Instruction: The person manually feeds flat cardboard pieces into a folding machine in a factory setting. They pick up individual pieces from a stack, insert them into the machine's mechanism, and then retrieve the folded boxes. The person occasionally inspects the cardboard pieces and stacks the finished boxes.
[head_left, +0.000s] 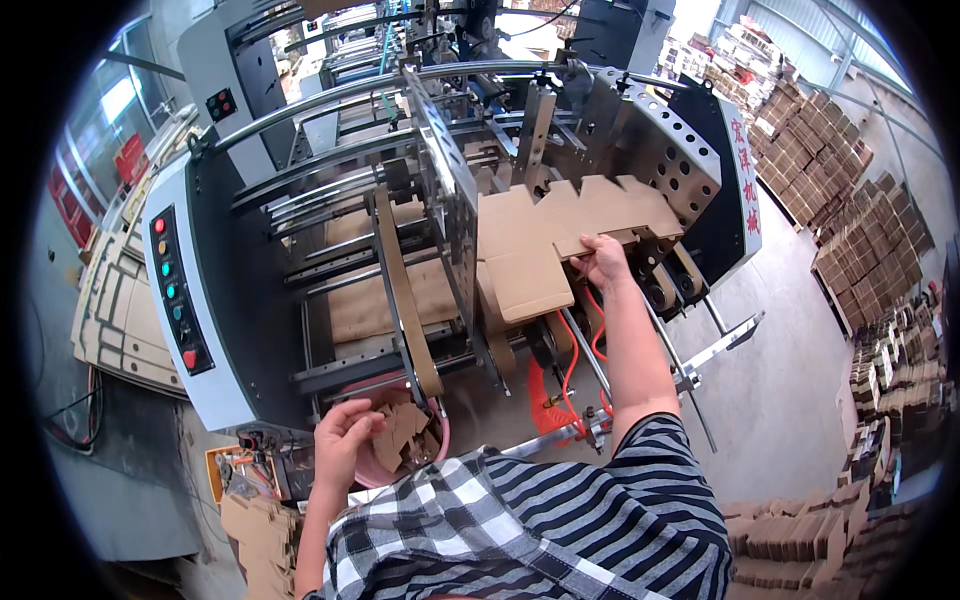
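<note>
My right hand (606,264) grips the near edge of a flat, die-cut cardboard blank (525,250), with its thumb on top and its fingers underneath. The brown blank has notched tabs along its far edge. It lies at the output end of a large machine, beside an upright metal side plate (452,200). My left hand (348,438) hovers apart from the blank, by the rim of a pink bucket (446,425). Its fingers are curled together and nothing shows in them. Cardboard scraps (403,432) fill the bucket.
A control panel with coloured buttons (175,290) is at the machine's left. Belts (402,290), metal rods and red air hoses (572,365) lie close to my arms. Bundled cardboard stacks (815,135) line the right side. More blanks (790,545) stand at lower right.
</note>
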